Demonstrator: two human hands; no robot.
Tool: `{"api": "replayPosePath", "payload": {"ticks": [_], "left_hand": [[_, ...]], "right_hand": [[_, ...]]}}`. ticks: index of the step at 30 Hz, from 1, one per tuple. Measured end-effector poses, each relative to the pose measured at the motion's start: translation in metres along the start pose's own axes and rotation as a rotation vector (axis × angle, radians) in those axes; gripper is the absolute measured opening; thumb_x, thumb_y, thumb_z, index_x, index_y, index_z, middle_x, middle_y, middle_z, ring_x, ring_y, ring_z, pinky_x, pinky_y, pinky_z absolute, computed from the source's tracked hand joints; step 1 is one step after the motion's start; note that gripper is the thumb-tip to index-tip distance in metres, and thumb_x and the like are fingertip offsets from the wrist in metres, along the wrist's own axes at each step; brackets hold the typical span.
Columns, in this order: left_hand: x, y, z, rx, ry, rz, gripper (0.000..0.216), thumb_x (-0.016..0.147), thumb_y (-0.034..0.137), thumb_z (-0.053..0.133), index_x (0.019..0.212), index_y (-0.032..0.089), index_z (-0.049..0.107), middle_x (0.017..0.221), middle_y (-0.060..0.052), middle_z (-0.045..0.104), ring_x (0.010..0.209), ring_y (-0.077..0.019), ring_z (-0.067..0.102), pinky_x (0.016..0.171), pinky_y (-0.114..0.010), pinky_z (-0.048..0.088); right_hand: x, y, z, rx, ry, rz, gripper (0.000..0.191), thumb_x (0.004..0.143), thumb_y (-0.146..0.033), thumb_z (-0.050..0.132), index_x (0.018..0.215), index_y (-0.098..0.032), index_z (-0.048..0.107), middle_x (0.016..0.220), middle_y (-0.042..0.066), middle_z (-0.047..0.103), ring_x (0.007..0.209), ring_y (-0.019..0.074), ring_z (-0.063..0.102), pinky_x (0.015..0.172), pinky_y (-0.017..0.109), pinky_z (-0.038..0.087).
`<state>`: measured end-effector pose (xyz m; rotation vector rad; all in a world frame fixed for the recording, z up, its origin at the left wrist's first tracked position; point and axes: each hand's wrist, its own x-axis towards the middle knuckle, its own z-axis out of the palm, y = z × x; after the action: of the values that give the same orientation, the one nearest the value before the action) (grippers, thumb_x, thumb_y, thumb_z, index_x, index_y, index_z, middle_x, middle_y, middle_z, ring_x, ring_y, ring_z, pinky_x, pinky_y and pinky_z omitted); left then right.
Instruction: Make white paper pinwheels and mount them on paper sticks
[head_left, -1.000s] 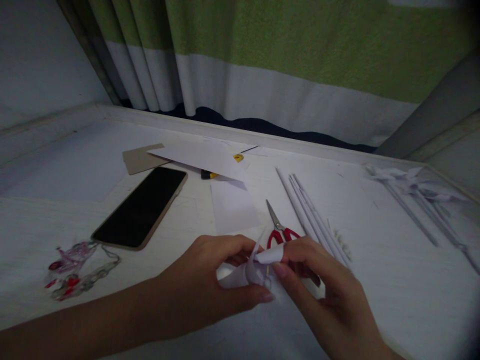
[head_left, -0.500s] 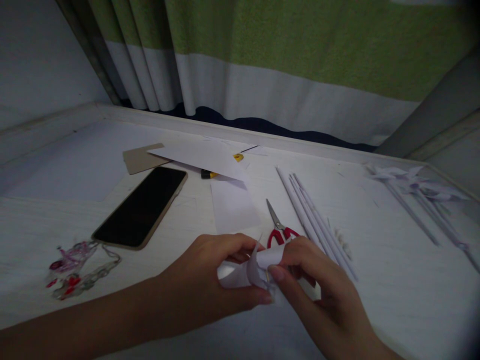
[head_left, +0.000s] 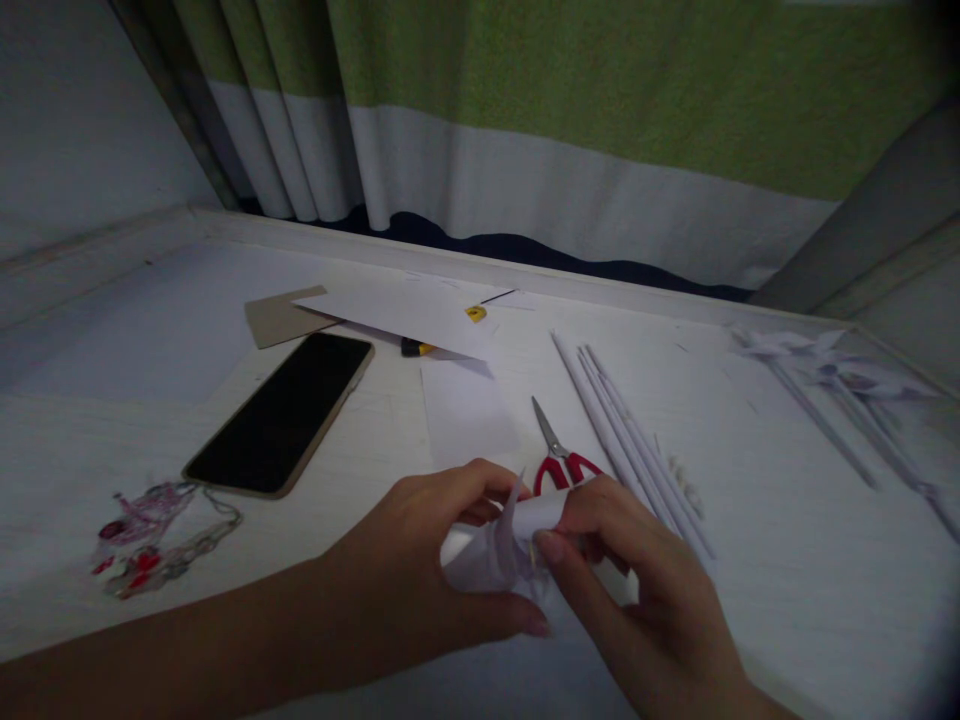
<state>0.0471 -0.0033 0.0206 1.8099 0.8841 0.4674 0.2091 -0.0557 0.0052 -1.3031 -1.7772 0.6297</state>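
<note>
Both my hands meet low in the middle of the view around a small folded white paper piece (head_left: 501, 545). My left hand (head_left: 420, 570) cups it from below and the left, thumb and fingers closed on it. From the right, my right hand (head_left: 637, 590) pinches the paper's upper flaps. Red-handled scissors (head_left: 559, 455) lie on the white table (head_left: 135, 340) just behind my fingers. Several rolled white paper sticks (head_left: 622, 430) lie beside the scissors on the right.
A black phone (head_left: 289, 410) lies to the left, a beaded chain (head_left: 146, 540) nearer to me. White sheets (head_left: 405, 310), a brown card (head_left: 281, 318) and a yellow-black pen (head_left: 420, 348) sit behind. Finished paper pinwheels (head_left: 832, 375) lie far right. A green-and-white curtain (head_left: 570, 120) hangs behind.
My hands have barely shifted. The paper piece has been turned a little and sits slightly higher, and my right fingers have closed further over its flaps.
</note>
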Motion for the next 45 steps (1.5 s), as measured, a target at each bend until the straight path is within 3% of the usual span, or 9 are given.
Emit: {"api": "replayPosePath", "payload": {"ticks": [4,16,27,35,41,43,45], "left_hand": [[-0.001,-0.001,0.002,0.063,0.016,0.004,0.045,0.053,0.038,0.074,0.089,0.022,0.053,0.084,0.002,0.063,0.073,-0.0179,0.057,0.076,-0.032,0.041],[0.000,0.006,-0.003,0.010,-0.053,0.015,0.029,0.059,0.027,0.072,0.082,0.019,0.057,0.067,0.006,0.060,0.057,-0.0110,0.053,0.058,-0.021,0.039],[0.001,0.005,-0.006,-0.015,-0.056,0.040,0.022,0.063,0.026,0.068,0.081,0.017,0.058,0.072,0.004,0.062,0.063,-0.0122,0.055,0.059,-0.020,0.040],[0.003,0.002,-0.004,-0.081,-0.021,0.071,0.022,0.064,0.018,0.068,0.084,0.017,0.058,0.072,0.005,0.061,0.063,-0.0097,0.053,0.056,-0.017,0.038],[0.004,-0.003,-0.006,-0.165,-0.030,0.097,0.031,0.063,0.014,0.068,0.093,0.020,0.058,0.085,0.002,0.063,0.071,-0.0122,0.055,0.063,-0.019,0.041],[0.004,-0.004,-0.007,-0.184,-0.065,0.109,0.031,0.064,0.013,0.067,0.093,0.020,0.059,0.085,0.003,0.062,0.072,-0.0118,0.056,0.063,-0.019,0.042],[0.005,-0.004,-0.010,-0.229,-0.136,0.091,0.027,0.066,0.013,0.065,0.092,0.020,0.059,0.084,0.003,0.062,0.075,-0.0118,0.056,0.065,-0.020,0.043]], "right_hand": [[-0.001,-0.002,0.001,-0.042,0.016,-0.004,0.014,0.076,-0.008,0.050,0.068,-0.019,0.048,0.065,-0.002,0.046,0.059,0.0115,0.046,0.050,0.024,0.037],[0.001,-0.003,-0.002,0.005,-0.068,-0.028,0.016,0.077,-0.005,0.049,0.069,-0.019,0.048,0.067,-0.002,0.045,0.064,0.0114,0.045,0.055,0.024,0.036],[0.002,-0.005,-0.005,0.103,-0.126,0.026,0.015,0.079,-0.007,0.047,0.071,-0.018,0.052,0.069,-0.001,0.047,0.068,0.0127,0.046,0.059,0.027,0.038],[0.000,-0.002,-0.007,-0.013,-0.020,-0.052,0.013,0.073,-0.010,0.056,0.078,-0.019,0.049,0.071,-0.001,0.046,0.065,0.0133,0.045,0.053,0.026,0.037],[-0.002,0.001,-0.011,-0.324,0.233,-0.335,0.043,0.062,-0.022,0.070,0.099,-0.019,0.049,0.109,0.009,0.039,0.094,0.0218,0.043,0.071,0.032,0.042],[-0.001,0.002,-0.016,-0.341,0.111,-0.342,0.041,0.066,-0.023,0.067,0.103,-0.019,0.050,0.116,0.009,0.037,0.099,0.0227,0.042,0.074,0.032,0.043],[0.000,0.003,-0.020,-0.294,-0.101,-0.325,0.035,0.072,-0.022,0.062,0.105,-0.019,0.051,0.114,0.008,0.042,0.101,0.0219,0.043,0.075,0.032,0.045]]}}
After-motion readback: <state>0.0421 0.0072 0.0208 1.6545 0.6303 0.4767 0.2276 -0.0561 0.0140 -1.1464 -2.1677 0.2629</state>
